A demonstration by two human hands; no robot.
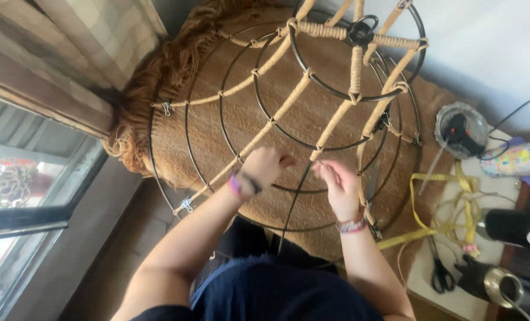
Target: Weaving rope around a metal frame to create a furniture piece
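Left hand (266, 167), right hand (339, 185), both pinching wire frame's (229, 95) unwrapped spoke (295, 196)

We see soft daylight entering through the dark-framed glass window (33, 196), which looks washed out and overexposed. Away from that window, the pale wall stays evenly bright, and shadows under the round black wire frame (289, 113) are faint. Everything appears slightly soft, with bending toward the edges.

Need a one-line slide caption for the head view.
Two hands, left and right, work at a bare rib of a twine-wrapped wire frame, with scissors and a yellow tape measure alongside.
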